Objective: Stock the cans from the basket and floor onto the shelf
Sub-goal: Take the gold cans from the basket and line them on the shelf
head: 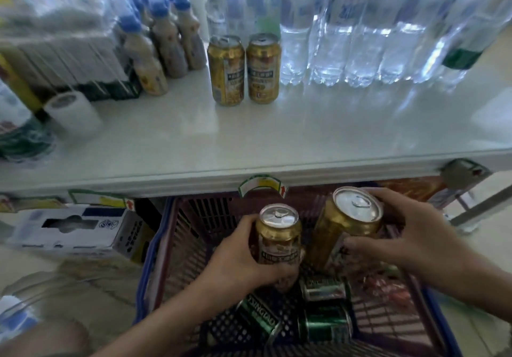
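Both gold cans, silver tops, upright

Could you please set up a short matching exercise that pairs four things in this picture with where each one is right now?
Things:
1. Two gold cans
2. Green cans
3. Water bottles
4. Gold can, tilted

Places:
A. Lying in the basket
B. In the right hand
C. Standing mid-shelf, side by side
D. Back right of the shelf

Pairs: 1-C, 2-A, 3-D, 4-B
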